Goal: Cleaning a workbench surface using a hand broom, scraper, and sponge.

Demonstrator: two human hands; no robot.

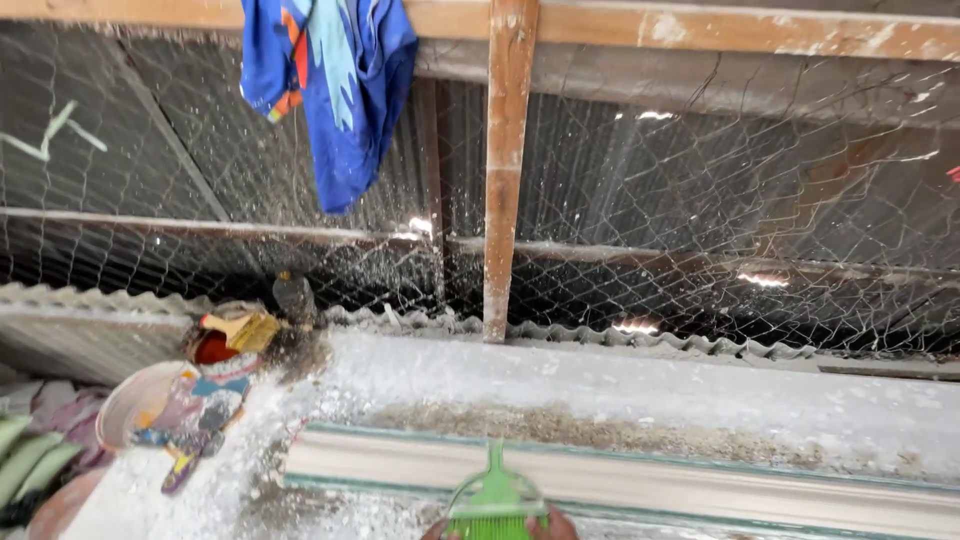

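A green hand brush [493, 500] with a green handle points up from the bottom edge, its bristles cut off by the frame. Only a sliver of my right hand [558, 524] shows, wrapped around the brush's lower part. The brush lies over a pale painted beam [700, 485] in front of a dusty concrete ledge [680, 390]. A strip of brown dirt [560, 430] lies along the ledge just beyond the brush. My left hand is out of sight.
Wire mesh [720, 230] and a wooden post [505, 170] close off the back. A blue cloth [335, 90] hangs from the top rail. At the left sit a pink bowl [125, 400], colourful rags [200, 410] and a corrugated sheet [90, 335].
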